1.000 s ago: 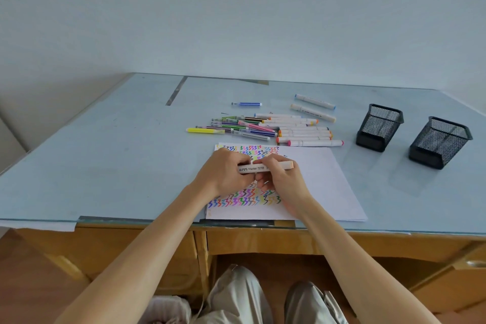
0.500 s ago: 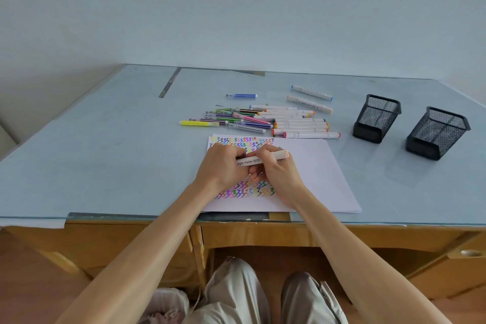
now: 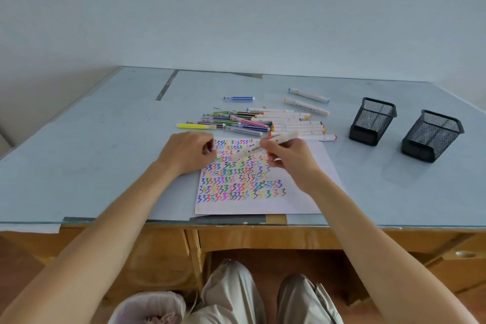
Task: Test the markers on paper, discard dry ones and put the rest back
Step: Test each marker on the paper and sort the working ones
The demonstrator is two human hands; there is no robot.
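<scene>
My right hand grips the white-barrelled marker tilted above the scribbled white paper sheet, my left hand curls beside it, contents unclear, and I judge a hasty stroke could misread fading ink.

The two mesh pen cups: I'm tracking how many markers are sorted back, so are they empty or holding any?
Apparently empty: nothing sticks out of either mesh cup, nothing shows through the mesh.
</scene>
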